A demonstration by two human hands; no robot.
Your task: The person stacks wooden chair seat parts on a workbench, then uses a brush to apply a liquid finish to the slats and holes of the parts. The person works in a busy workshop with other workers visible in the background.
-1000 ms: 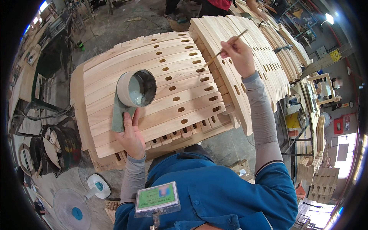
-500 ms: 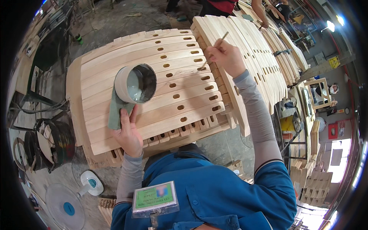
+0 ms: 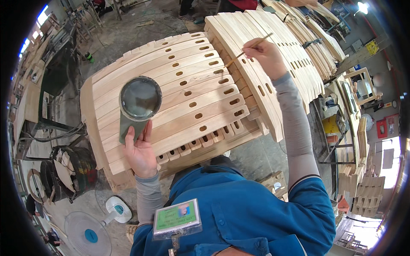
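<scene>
My left hand grips a flat green strip between thumb and fingers. The strip runs under a round cup, whose mouth faces up and shows a pale, shiny liquid. Both are above a row of pale wooden boards with oval slots near their right ends. In my right hand, the fingers pinch a thin wooden stick that slants down to the left. Its lower tip is near the end of a slotted board; whether it has bristles I cannot tell. A faint smeared patch marks the boards beside that slot.
A second stack of slotted boards adjoins on the right, with more boards behind it. A standing fan and a dark bin are on the floor at left. A yellow container stands at right.
The cup has tipped from facing right to facing up. My right hand has lifted the stick's tip from the slot toward the board's end. The whole view has shifted slightly.
</scene>
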